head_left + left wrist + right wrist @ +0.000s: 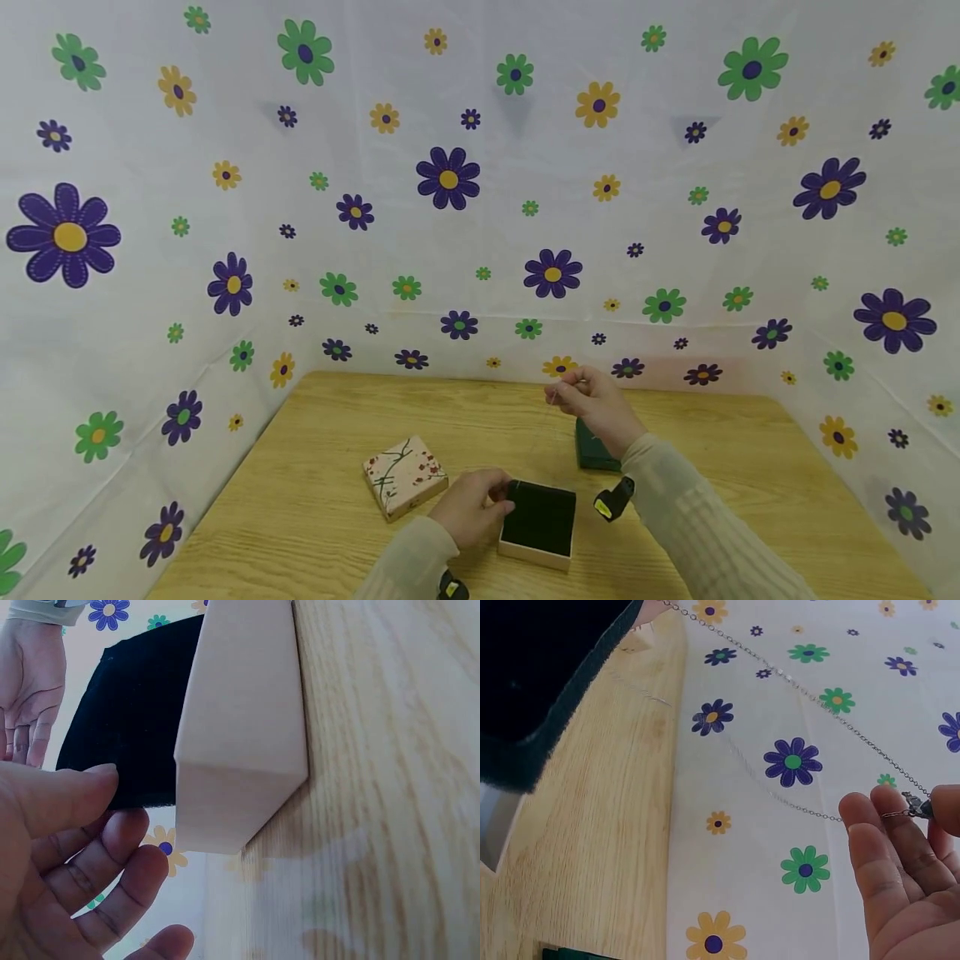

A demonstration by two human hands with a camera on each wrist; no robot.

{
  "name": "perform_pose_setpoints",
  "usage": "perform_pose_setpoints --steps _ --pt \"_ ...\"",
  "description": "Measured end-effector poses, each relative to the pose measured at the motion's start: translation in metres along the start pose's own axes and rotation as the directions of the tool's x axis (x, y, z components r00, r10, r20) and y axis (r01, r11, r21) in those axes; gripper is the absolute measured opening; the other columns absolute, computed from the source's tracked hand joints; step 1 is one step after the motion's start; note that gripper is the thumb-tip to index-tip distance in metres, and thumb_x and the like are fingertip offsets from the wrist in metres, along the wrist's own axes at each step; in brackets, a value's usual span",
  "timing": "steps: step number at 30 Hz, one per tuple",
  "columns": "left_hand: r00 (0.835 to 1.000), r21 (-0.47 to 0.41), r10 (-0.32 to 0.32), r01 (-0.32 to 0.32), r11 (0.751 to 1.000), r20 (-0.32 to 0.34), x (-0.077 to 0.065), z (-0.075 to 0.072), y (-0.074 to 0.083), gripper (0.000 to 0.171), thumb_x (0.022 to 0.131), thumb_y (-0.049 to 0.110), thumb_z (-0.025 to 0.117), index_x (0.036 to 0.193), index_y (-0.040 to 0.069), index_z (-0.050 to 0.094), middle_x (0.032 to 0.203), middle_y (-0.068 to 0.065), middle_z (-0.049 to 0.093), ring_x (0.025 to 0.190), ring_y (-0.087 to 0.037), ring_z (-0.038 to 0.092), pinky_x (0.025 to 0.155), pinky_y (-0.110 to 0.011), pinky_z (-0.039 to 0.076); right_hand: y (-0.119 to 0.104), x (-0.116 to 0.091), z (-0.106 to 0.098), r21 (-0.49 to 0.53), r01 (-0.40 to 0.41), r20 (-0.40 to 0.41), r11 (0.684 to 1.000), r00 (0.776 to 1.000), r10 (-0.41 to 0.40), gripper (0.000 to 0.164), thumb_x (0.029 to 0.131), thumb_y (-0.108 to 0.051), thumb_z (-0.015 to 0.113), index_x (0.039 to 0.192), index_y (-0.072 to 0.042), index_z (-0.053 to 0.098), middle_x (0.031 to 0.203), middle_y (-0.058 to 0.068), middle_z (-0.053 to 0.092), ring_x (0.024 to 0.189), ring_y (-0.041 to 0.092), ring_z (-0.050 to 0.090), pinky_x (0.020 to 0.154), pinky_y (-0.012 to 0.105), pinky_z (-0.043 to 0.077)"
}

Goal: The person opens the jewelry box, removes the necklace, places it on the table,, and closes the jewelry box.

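Note:
My left hand pinches the edge of a black velvet pad, thumb on its face and fingers behind. The pad stands tilted up out of a pale open box on the table. Above and to the right, my right hand pinches a thin silver necklace near its clasp between thumb and fingers. In the right wrist view the chain stretches from there toward the pad and the left fingertips; where its far end sits is hidden.
A floral-patterned box lid lies left of the left hand on the wooden table. Under the right wrist sits a dark green box, partly covered. White flower-printed cloth surrounds the table's back and sides.

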State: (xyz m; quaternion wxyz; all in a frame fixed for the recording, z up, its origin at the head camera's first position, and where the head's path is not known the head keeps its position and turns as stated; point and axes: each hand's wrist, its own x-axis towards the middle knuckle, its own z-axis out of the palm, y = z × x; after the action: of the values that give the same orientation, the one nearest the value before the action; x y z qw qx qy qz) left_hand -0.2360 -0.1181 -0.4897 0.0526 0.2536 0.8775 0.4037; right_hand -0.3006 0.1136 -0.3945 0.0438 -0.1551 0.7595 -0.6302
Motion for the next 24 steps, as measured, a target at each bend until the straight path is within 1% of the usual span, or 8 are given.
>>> perform_pose_setpoints --steps 4,7,9,11,14,15,20,24 --pt "1.0 0.015 -0.01 0.01 1.0 0.003 0.0 0.001 0.0 0.008 0.093 0.018 0.065 0.101 0.017 0.065 0.09 0.011 0.059 0.083 -0.004 0.055 0.071 -0.025 0.047 0.0 -0.001 -0.001 -0.006 0.013 0.011 1.0 1.0 -0.013 0.021 0.102 -0.016 0.049 0.111 0.003 0.048 0.114 0.016 0.064 0.107 0.03 0.06 0.096 0.043 0.047" --pt "1.0 0.022 -0.018 0.017 1.0 0.004 0.0 0.001 0.0 0.008 0.093 0.018 0.065 0.101 0.017 0.065 0.09 0.011 0.059 0.083 -0.004 0.055 0.072 -0.026 0.048 -0.001 -0.001 -0.002 -0.019 0.016 0.01 1.0 1.0 -0.016 0.021 0.101 -0.019 0.051 0.109 0.001 0.051 0.11 0.014 0.065 0.105 0.031 0.061 0.094 0.043 0.049" --pt "1.0 0.02 -0.02 0.02 1.0 0.006 0.0 0.001 0.0 0.008 0.094 0.019 0.064 0.101 0.017 0.065 0.09 0.011 0.059 0.083 -0.004 0.055 0.072 -0.026 0.048 -0.002 -0.003 -0.003 -0.044 0.017 0.004 0.999 1.0 -0.017 0.023 0.1 -0.022 0.054 0.109 0.0 0.053 0.106 0.012 0.065 0.1 0.03 0.061 0.088 0.041 0.051" --pt "1.0 0.016 -0.021 0.021 1.0 0.01 0.0 0.001 0.0 0.006 0.095 0.02 0.063 0.1 0.017 0.065 0.09 0.011 0.059 0.082 -0.004 0.055 0.071 -0.026 0.048 -0.003 -0.004 -0.003 -0.071 0.009 -0.011 0.997 1.0 -0.01 0.023 0.099 -0.024 0.057 0.108 -0.003 0.056 0.101 0.01 0.063 0.094 0.028 0.06 0.079 0.037 0.051" --pt "1.0 0.012 -0.015 0.014 1.0 0.013 0.001 0.001 -0.001 0.006 0.097 0.022 0.059 0.098 0.018 0.064 0.089 0.011 0.059 0.081 -0.004 0.055 0.07 -0.026 0.047 -0.005 -0.006 -0.004 -0.103 0.011 -0.022 0.995 1.0 -0.013 0.023 0.098 -0.027 0.059 0.108 -0.006 0.058 0.095 0.01 0.06 0.085 0.025 0.056 0.068 0.031 0.047" --pt "1.0 0.011 -0.012 0.012 1.0 0.014 0.001 0.001 -0.001 0.007 0.098 0.023 0.058 0.098 0.018 0.064 0.088 0.011 0.058 0.08 -0.004 0.055 0.07 -0.026 0.047 -0.006 -0.007 -0.004 -0.109 0.014 -0.021 0.994 1.0 -0.016 0.024 0.097 -0.028 0.059 0.108 -0.006 0.058 0.094 0.01 0.059 0.084 0.025 0.055 0.066 0.03 0.047" --pt "1.0 0.018 -0.008 0.008 1.0 0.02 0.0 0.0 0.0 0.01 0.099 0.025 0.056 0.097 0.018 0.063 0.088 0.011 0.058 0.08 -0.005 0.053 0.07 -0.026 0.047 -0.01 -0.009 -0.006 -0.114 0.028 -0.005 0.993 1.0 -0.029 0.026 0.097 -0.029 0.06 0.108 -0.006 0.058 0.094 0.011 0.058 0.085 0.028 0.054 0.065 0.028 0.046" --pt "0.999 0.027 -0.009 0.008 1.0 0.031 0.001 0.0 0.001 0.011 0.099 0.026 0.056 0.097 0.017 0.063 0.089 0.01 0.057 0.08 -0.005 0.053 0.07 -0.027 0.047 -0.013 -0.011 -0.008 -0.116 0.052 -0.004 0.992 0.999 -0.053 0.024 0.097 -0.028 0.059 0.108 -0.006 0.058 0.095 0.011 0.059 0.087 0.031 0.055 0.066 0.027 0.047"
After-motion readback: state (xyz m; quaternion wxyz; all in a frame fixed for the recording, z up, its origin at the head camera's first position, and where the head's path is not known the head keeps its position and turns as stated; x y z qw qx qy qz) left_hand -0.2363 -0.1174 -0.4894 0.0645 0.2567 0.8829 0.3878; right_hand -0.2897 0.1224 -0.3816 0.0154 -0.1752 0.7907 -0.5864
